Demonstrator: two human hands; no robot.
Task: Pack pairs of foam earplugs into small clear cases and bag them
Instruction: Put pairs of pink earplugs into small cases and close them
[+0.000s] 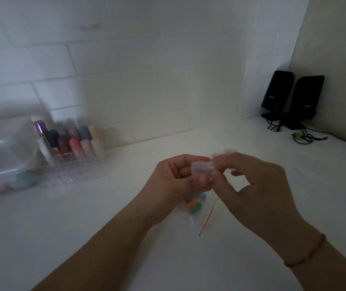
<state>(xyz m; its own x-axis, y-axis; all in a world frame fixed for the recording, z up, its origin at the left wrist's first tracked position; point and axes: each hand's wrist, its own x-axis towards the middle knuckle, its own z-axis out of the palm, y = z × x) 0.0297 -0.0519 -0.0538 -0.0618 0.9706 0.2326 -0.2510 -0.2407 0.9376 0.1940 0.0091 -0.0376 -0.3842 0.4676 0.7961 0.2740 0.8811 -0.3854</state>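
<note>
Clear plastic, a small case (202,167), was held above the white counter (105,217), pinched by the left hand (180,181) and the right hand (251,185), each grip pressed onto it. Below lay a zip bag (197,208) holding coloured earplugs (194,203). Filling and bagging appeared unfinished.

White worktop (126,238), runs into a corner at the back right. Two black speakers (291,97) sit right in that corner, side by side and touching the walls, with their cables (306,137) tangled on the surface just in front. Along the back edge on the left there's a clear organizer (73,169) full of upright colored tubes, and just beside it at the left edge a clear lidded box (2,156). Near the middle lies a small clear bag (197,208) with a red strip and some colored bits inside, too blurry to say more.
</note>
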